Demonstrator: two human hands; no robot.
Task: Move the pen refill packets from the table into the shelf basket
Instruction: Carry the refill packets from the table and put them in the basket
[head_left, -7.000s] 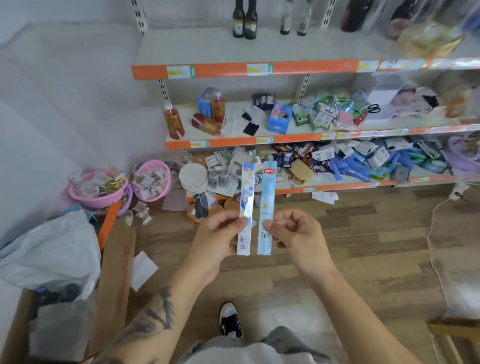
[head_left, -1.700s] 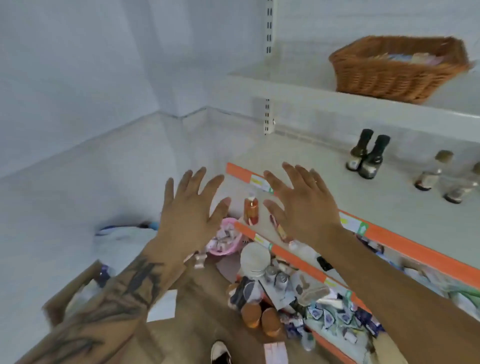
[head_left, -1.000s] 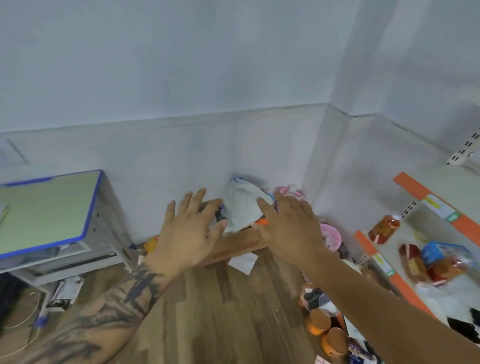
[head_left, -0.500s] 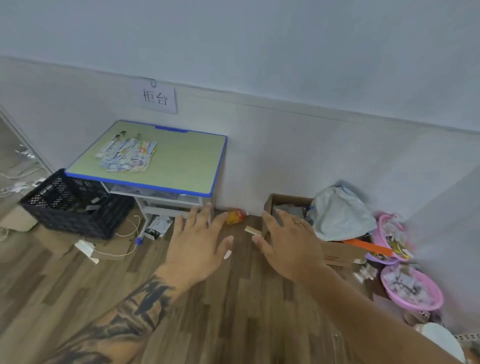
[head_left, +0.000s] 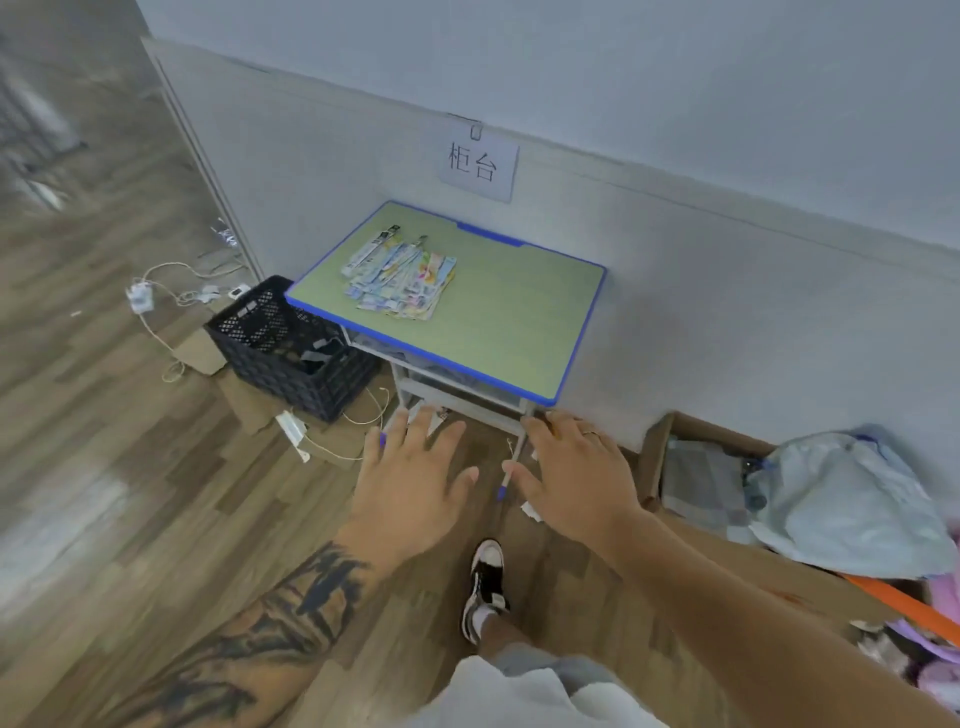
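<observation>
- Clearly much is left: a pile of packets (head_left: 399, 279) lies on the far-left part of the table (head_left: 519, 322).
- Left hand (head_left: 410, 493) and right hand (head_left: 576, 486) hover near, spread, holding nothing.
- The basket is out of view.

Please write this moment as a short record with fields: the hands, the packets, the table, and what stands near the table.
left hand: left hand open, fingers spread, holds nothing
right hand: right hand open, holds nothing
packets: pen refill packets in a loose pile on the table, untouched
table: table with green top and blue rim, against the wall
beside table: black crate on the floor at its left
on wall: paper sign above the table
shelf basket: not in view
</observation>
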